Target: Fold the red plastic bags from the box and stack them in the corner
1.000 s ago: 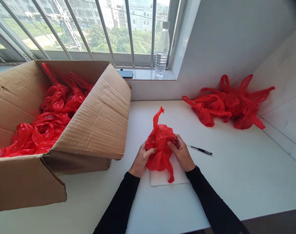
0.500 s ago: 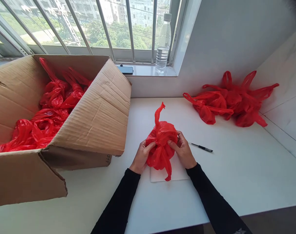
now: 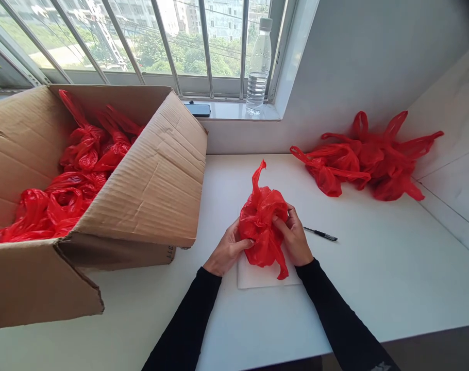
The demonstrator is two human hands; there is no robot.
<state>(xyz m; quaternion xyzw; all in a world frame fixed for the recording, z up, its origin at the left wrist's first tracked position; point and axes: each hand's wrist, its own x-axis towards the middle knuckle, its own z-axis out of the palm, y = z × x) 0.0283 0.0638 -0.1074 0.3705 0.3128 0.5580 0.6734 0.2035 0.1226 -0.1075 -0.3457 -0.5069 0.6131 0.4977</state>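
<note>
A knotted red plastic bag (image 3: 263, 221) is held between my two hands above the table. My left hand (image 3: 230, 248) grips its lower left side, the thumb lying across the front. On the right side, my right hand (image 3: 294, 234) pinches the bag with the thumb pressed into the plastic. One twisted end of the bag points up and another hangs down to the right. What is inside the bag is hidden. Beneath it lies a white sheet or pad (image 3: 253, 277), partly covered.
A cardboard box (image 3: 141, 190) with several red plastic bags (image 3: 70, 201) stands on the left. More red bags (image 3: 358, 159) lie against the back wall at right. A black pen (image 3: 321, 234) rests right of my hand. A water bottle (image 3: 258, 72) and a phone (image 3: 198, 110) are on the windowsill.
The bag has shifted slightly right and turned, its lower end swinging to the right. My left thumb has moved from near the knot to lower on the bag.
</note>
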